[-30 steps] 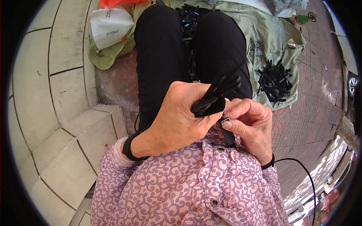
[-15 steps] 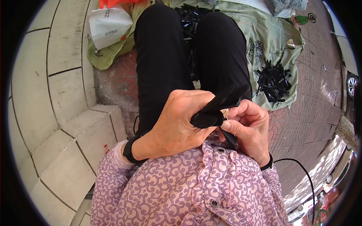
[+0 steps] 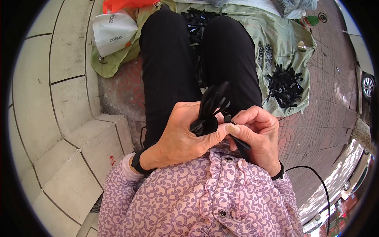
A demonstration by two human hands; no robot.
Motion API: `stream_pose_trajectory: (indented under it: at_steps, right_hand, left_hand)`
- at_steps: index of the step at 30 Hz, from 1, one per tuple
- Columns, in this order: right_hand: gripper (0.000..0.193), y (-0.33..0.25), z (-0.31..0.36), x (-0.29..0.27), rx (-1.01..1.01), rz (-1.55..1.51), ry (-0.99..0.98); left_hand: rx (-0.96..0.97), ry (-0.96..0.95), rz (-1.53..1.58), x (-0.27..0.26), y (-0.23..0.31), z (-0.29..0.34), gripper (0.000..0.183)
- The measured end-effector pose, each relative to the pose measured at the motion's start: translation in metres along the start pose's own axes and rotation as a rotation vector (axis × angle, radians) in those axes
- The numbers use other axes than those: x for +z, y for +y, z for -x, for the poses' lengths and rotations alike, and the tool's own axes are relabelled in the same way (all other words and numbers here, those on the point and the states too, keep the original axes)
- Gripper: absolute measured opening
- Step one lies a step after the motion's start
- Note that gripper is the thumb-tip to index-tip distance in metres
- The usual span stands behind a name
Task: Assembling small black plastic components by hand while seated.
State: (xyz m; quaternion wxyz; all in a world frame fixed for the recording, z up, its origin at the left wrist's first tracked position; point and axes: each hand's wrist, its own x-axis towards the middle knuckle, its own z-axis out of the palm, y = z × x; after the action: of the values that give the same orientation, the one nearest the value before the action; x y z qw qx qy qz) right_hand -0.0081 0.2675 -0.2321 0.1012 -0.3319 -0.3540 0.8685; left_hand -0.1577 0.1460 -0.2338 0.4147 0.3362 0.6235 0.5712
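Above my lap, my left hand (image 3: 177, 138) is closed round a bundle of black strips (image 3: 212, 106), whose loose ends fan upward past the thumb. The fingers of my right hand (image 3: 260, 138) are pinched on a single black strip (image 3: 239, 143), its free end hanging below the fingertips. Both thumb tips meet at that strip, and a small dark piece shows just above them. Exactly what the strips are cannot be made out. Fingers partly hide the held parts.
Loose black strips lie in a pile (image 3: 285, 86) on the green sheet (image 3: 272, 29) at right, with more strips (image 3: 195, 25) between my knees. A white bag (image 3: 114, 33) lies at far left beside pale stone steps (image 3: 67, 142). A green bottle (image 3: 312, 20) lies at far right; a black cable (image 3: 321, 179) curves near my right side.
The bundle in my left hand has turned more upright and its ends have spread apart. My left thumb has come over to the right fingertips. The strip in my right hand shows more clearly.
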Motion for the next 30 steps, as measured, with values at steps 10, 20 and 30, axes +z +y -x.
stream_pose_trajectory:
  at_steps: [10,20,30]
  right_hand:
    - [0.011,0.002,0.001,-0.005,-0.125,0.027,-0.169]
    - [0.018,0.006,0.004,-0.001,-0.383,0.256,-0.185]
    - [0.016,0.005,0.001,0.008,-0.421,0.269,-0.123]
  left_hand:
    - [0.109,0.033,-0.040,0.002,-0.003,0.009,0.026]
    - [0.073,0.040,0.139,0.001,-0.005,0.014,0.036]
    - [0.055,0.049,0.124,0.001,-0.002,0.018,0.032]
